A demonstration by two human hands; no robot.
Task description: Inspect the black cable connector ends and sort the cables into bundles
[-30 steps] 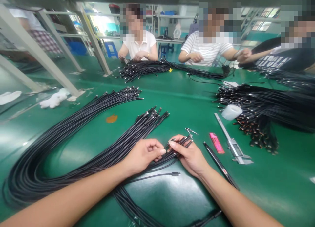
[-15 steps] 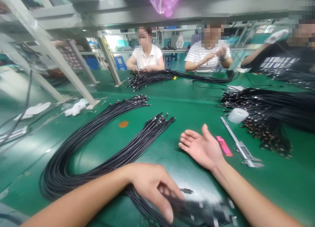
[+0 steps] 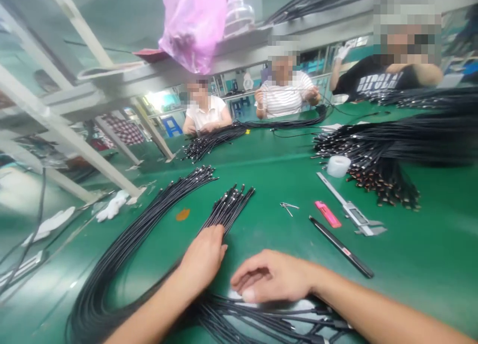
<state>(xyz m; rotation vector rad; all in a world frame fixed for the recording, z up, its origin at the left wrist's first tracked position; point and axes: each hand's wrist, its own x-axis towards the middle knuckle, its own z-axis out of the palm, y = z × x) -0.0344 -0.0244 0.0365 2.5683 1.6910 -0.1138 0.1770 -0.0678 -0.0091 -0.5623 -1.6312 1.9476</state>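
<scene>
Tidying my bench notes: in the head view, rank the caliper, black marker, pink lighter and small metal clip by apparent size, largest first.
1. Digital caliper and black marker: they look alike in length, so unranked.
2. Pink lighter
3. Small metal clip

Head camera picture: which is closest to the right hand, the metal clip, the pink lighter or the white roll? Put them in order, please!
From the right hand:
1. Metal clip, straight ahead.
2. Pink lighter, ahead and to the right.
3. White roll, farthest, up and to the right.
</scene>
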